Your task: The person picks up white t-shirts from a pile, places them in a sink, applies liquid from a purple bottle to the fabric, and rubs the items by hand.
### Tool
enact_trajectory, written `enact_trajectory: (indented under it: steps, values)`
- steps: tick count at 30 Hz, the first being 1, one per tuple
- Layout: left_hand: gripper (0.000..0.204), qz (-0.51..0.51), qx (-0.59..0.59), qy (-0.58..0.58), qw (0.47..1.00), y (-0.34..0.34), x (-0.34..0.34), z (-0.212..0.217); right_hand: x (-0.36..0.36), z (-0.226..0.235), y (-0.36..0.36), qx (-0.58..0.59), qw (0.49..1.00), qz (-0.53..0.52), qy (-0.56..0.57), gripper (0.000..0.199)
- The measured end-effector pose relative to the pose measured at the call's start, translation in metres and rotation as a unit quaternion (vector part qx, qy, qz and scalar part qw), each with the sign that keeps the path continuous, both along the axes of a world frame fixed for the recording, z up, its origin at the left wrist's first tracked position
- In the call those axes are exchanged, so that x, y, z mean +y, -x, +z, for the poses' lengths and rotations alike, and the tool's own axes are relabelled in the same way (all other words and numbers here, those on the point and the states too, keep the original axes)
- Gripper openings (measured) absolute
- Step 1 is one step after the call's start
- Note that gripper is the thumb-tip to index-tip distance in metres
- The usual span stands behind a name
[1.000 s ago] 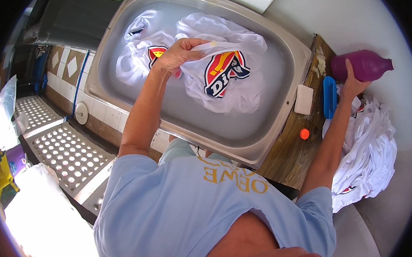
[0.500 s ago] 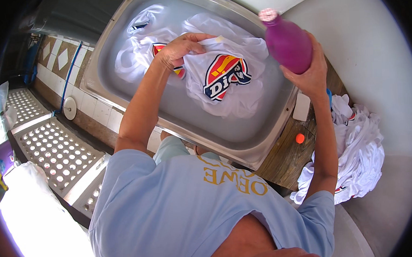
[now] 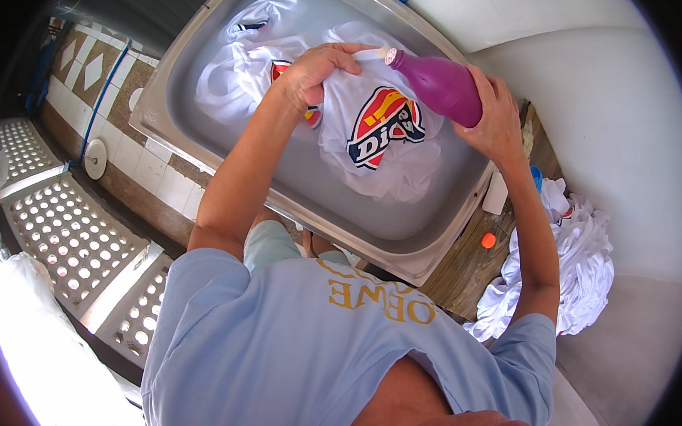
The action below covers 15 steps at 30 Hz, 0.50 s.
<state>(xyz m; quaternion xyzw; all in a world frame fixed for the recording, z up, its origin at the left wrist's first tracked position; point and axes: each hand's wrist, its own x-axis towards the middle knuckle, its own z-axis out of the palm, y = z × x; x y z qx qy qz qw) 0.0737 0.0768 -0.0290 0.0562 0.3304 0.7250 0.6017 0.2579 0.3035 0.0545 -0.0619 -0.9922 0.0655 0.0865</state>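
Bottle (image 3: 438, 86) tipped further — over cloth (image 3: 379, 134) (white)

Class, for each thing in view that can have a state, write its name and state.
White cloth: partly in water, upper part raised
Left hand: closed, pinching that cloth
Purple bottle: tilted, top close to that cloth
Right hand: closed around that bottle
Basin: holding water
Cloth heap: crumpled

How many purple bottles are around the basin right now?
1: the purple bottle in the right hand, tilted over the basin, its neck by the white cloth that the left hand pinches. Others might be hidden.
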Motion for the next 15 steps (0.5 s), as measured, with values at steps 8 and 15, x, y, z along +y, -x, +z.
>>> enact_trajectory:
  steps: [8,15]
  values:
    - [0.056,0.016,-0.008,0.024,1.000,0.000,-0.003,-0.003,-0.007,0.005,0.002,-0.030,0.999,-0.024,-0.033,0.079]
    - [0.059,0.008,0.003,0.041,0.999,-0.006,0.000,0.001,-0.009,0.010,0.003,-0.057,0.997,-0.040,-0.046,0.080]
